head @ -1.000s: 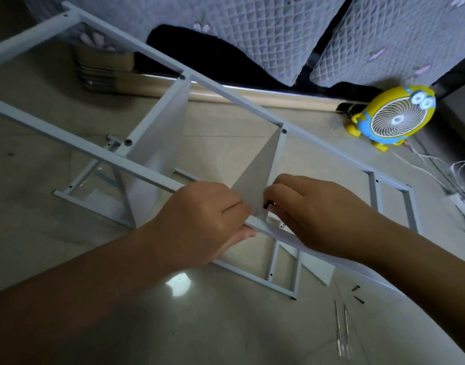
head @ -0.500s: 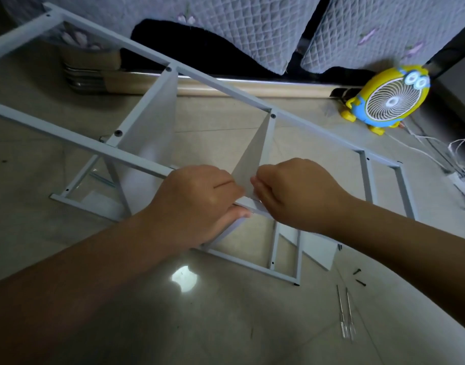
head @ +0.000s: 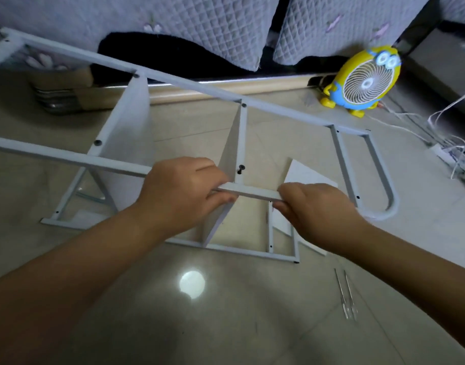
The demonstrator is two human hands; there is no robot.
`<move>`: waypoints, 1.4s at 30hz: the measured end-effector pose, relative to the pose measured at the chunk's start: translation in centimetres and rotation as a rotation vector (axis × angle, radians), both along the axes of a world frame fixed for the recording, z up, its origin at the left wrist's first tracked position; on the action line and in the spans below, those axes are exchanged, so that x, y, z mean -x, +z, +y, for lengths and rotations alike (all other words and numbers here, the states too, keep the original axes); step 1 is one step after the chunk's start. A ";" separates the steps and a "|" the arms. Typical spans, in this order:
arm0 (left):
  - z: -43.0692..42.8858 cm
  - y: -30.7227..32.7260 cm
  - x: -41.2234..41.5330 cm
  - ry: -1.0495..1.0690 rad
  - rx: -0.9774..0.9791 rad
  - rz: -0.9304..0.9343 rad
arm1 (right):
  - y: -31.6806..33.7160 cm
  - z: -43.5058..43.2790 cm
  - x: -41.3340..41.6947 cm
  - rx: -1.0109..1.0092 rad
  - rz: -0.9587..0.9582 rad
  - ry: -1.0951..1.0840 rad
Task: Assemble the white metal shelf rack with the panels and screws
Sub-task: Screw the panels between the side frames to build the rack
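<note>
Rack (head: 199, 86) on its side on the tiled floor (head: 147, 312), near rail (head: 252, 193) running from nine o'clock toward three, dipping a little rightward. First panel (head: 128, 133) at ten o'clock, upright between the rails. Left hand (head: 184, 191) at centre, fingers curled over the near rail, thumb beneath: clamped on it. Second panel (head: 231, 146) just beyond those knuckles, upright and seen edge-on. Screw (head: 241, 168) standing proud at that panel's near corner, just above the rail and between the two hands; at two o'clock of the left hand, ten o'clock of the right, nearer the left. Right hand (head: 315, 209) gripping the same rail further along, fingers wrapped round it. Likely next: driving that screw home. Two thin metal tools (head: 346, 296) on the floor at five o'clock, well apart from the rack, closest to the right hand.
</note>
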State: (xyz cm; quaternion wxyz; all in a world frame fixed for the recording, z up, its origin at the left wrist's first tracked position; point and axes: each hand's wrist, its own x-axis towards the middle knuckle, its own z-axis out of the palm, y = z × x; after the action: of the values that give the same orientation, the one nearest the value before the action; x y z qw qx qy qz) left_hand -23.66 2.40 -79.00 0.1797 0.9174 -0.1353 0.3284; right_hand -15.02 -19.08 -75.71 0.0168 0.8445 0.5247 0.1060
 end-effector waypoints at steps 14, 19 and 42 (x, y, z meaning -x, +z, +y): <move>-5.0 4.2 -6.4 -0.224 -0.337 -0.042 | 0.1 -7.9 -6.0 -0.401 -0.106 -0.006; -15.1 3.4 -11.0 -0.246 -0.420 0.028 | -5.1 -19.4 -5.1 -0.463 -0.098 -0.519; -21.4 2.4 -13.0 -0.043 -0.540 0.149 | -20.3 -25.9 -3.1 -0.102 0.728 -1.333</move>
State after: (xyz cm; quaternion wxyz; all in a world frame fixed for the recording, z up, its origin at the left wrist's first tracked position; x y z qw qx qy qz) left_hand -10.67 -18.97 -76.62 -0.0548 0.9506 -0.2237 0.2081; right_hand -11.95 -44.98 -96.02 -0.1359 0.9641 -0.1297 -0.1877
